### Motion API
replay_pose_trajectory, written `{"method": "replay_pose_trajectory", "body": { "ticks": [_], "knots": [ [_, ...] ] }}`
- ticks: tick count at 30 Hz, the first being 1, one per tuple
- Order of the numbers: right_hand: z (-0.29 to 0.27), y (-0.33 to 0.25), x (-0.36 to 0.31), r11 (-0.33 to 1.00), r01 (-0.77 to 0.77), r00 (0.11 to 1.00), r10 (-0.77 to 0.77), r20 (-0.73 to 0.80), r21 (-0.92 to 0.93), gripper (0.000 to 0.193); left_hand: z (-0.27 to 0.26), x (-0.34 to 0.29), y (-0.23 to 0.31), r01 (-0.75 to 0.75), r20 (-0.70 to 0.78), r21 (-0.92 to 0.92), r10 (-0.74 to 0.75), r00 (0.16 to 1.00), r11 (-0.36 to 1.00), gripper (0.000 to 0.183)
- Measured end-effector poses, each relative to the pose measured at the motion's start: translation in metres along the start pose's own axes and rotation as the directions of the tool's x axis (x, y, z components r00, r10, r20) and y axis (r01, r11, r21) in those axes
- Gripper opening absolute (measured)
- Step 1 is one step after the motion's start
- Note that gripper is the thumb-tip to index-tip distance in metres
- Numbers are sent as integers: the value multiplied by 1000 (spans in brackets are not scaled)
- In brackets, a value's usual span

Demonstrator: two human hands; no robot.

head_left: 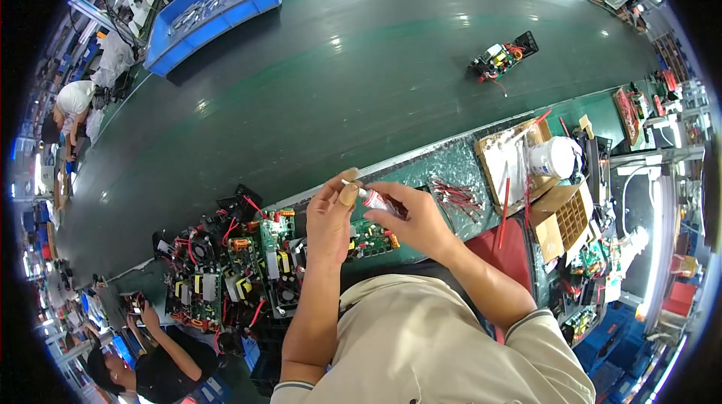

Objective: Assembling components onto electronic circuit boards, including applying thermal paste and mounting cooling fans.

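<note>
Tube [374,200], small, red-and-white, is gripped in my right hand [418,217]; my left hand [329,216] pinches its white nozzle [362,192], apparently readying it; next calls for steadiness.

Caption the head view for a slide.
Right hand holds a small red-and-white tube, left hand at its tip, circuit boards nearby.

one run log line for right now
right hand: gripping small tube; left hand: at its tip; red wires: on bench, right; circuit boards: clustered left

Green workbench [450,160] with circuit boards [244,284] at left, red wires [457,197] and a cardboard tray [486,171] at right.
</note>
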State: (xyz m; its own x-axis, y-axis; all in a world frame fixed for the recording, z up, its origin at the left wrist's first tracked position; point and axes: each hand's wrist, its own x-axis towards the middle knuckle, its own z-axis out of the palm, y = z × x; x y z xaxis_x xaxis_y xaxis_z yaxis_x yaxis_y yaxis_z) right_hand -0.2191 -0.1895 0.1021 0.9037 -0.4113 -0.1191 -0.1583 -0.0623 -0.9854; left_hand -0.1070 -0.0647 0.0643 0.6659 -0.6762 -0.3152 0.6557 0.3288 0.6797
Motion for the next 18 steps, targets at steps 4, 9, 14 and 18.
{"method": "replay_pose_trajectory", "body": {
  "ticks": [4, 9, 14, 18],
  "knots": [
    [4, -2, -3, 845, 229, 950, -302, -78, -483, 44, -3, -2, -4, 12, -74, 97, -5, 997, 995, 23],
    [12, 7, -1, 725, 318, 889, -452, -74, -610, 45, -3, -3, -6, -11, -88, 102, 20, 996, 995, 20],
    [15, 7, 1, 654, 325, 860, -505, -75, -683, 46, 4, -2, -3, -18, -150, 208, 50, 987, 978, 16],
    [18, 6, -2, 688, 252, 902, -422, -92, -681, 45, 0, 0, -5, -23, -136, 256, 59, 989, 967, 14]
  ]
}}
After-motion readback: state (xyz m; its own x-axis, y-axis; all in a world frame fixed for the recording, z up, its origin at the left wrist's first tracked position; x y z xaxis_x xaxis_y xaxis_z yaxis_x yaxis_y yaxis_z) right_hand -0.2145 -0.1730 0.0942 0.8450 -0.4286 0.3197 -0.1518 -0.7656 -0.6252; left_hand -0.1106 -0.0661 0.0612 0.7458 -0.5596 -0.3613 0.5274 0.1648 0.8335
